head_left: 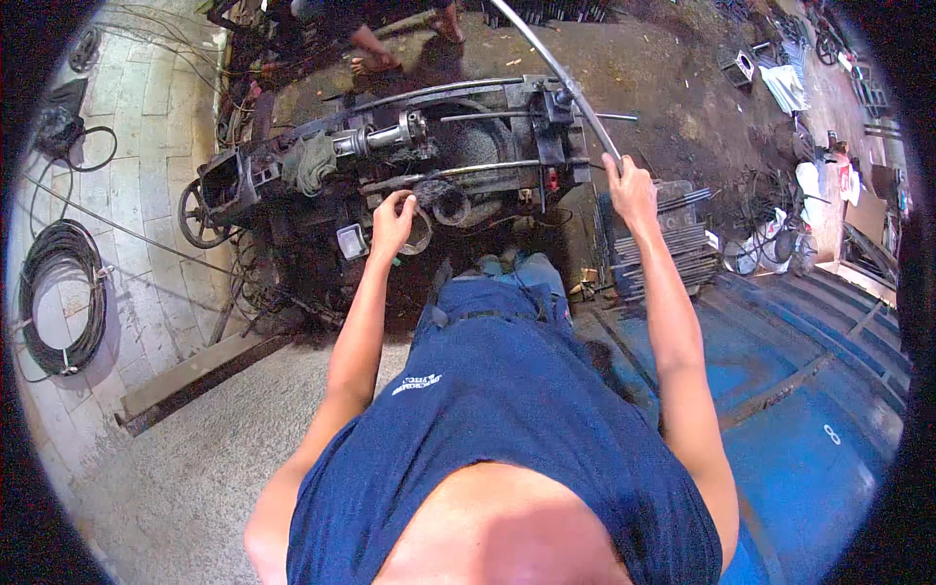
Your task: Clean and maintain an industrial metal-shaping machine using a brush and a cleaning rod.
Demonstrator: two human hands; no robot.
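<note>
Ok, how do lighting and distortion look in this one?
Head view: fisheye bending, black corners; pale tiles bright at left; deep shadow beneath the machine hides detail; patchy light on the blue panels; the rod in the right hand is traceable.

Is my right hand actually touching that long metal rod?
Touching. The head view shows it: your right hand is closed around the long metal rod, with no gap between them.
</note>
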